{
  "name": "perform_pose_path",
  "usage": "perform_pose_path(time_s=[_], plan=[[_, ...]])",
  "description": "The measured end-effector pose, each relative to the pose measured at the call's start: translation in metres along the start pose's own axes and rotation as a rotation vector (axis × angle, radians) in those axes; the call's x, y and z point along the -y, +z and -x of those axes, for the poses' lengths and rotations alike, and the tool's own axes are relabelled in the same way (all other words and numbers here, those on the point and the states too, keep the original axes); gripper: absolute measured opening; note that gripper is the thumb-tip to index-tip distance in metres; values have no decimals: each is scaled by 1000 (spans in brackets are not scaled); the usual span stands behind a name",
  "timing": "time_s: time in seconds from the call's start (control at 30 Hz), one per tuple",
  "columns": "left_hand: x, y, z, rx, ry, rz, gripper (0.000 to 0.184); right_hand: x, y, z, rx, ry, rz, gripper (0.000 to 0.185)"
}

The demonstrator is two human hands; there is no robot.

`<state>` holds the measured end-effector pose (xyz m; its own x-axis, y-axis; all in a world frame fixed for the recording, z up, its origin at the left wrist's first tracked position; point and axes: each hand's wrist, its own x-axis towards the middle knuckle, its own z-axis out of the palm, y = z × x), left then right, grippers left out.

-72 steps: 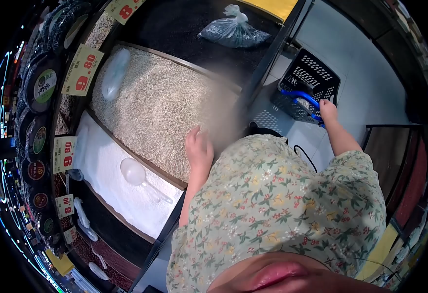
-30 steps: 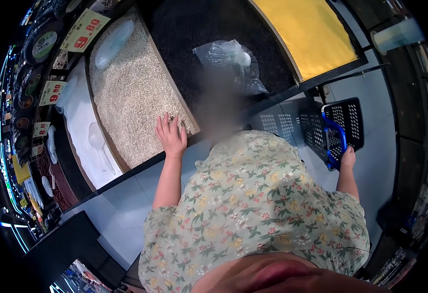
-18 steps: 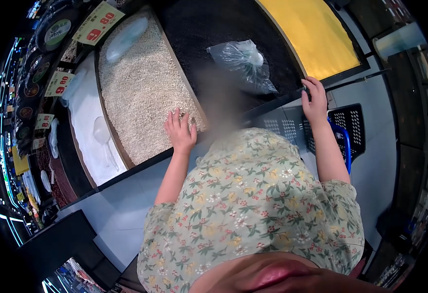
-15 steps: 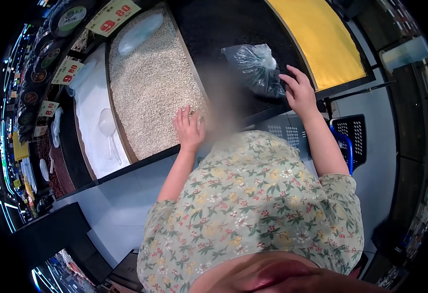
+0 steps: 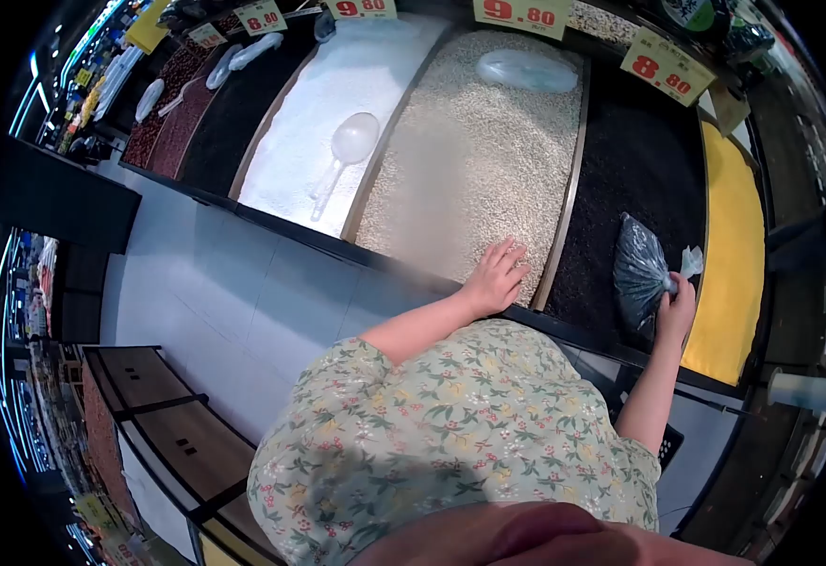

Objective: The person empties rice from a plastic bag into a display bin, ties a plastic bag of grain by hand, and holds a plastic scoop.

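My right hand (image 5: 677, 307) has its fingers closed around the gathered neck of a clear plastic bag (image 5: 641, 269). Dark grain fills the bag, which rests on the bin of black grain (image 5: 644, 141). My left hand (image 5: 496, 279) lies at the front edge of the neighbouring bin of pale grain (image 5: 517, 141), fingers stretched out and touching the grain, with nothing held.
To the left, a clear scoop (image 5: 354, 140) lies in a bin of white grain (image 5: 290, 118). A bin of yellow grain (image 5: 729, 255) is at the right. Price signs (image 5: 667, 66) line the back. A folded plastic bag (image 5: 526, 71) lies on the pale grain. A grey smear blurs part of the view.
The view has turned to the left. My right hand was open beside the bag and now grips its neck. My left hand stays on the pale grain near the front edge.
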<state>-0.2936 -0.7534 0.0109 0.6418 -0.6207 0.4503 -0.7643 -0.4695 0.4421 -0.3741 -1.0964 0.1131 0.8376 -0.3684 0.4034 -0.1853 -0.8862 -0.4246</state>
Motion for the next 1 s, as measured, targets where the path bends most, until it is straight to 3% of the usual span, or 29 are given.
perform_pose_path(time_s=[0.07,0.13,0.23,0.37,0.47,0.5,0.57,0.6,0.7,0.9,0.93,0.97,1.0], plan=[[1,6,0,13,-41,98,38,-4,3,-1,-44,-27,-2,34],[16,26,0,164,-84,-47,37,3,2,-3,-108,-34,-19,33],[3,5,-19,225,-48,-25,33,13,1,-7,-159,-38,-50,32],[-28,-32,-38,3,-43,44,25,22,-8,-16,-190,-97,-132,30],[-74,-85,-73,510,-421,69,33,21,-23,-20,-293,-153,-212,29],[-73,-78,-69,516,-425,69,33,21,-29,-20,-288,-149,-214,29],[-53,-50,-48,310,-300,-67,33,25,-43,-20,-317,-183,-299,30],[-16,-14,-20,21,-76,-88,32,27,-49,-19,-309,-186,-338,32],[11,12,-4,-34,-102,-123,33,21,-55,-14,-293,-255,-409,33],[-50,-11,-28,-134,-92,-201,38,17,-53,-4,-168,-266,-510,33],[-49,-7,-27,-76,-200,-240,37,15,-51,-2,-128,-258,-532,32],[-38,9,-17,-244,-243,-219,37,10,-47,0,-76,-267,-548,32],[-22,18,-10,-172,-297,-244,36,8,-42,1,-67,-291,-576,32]])
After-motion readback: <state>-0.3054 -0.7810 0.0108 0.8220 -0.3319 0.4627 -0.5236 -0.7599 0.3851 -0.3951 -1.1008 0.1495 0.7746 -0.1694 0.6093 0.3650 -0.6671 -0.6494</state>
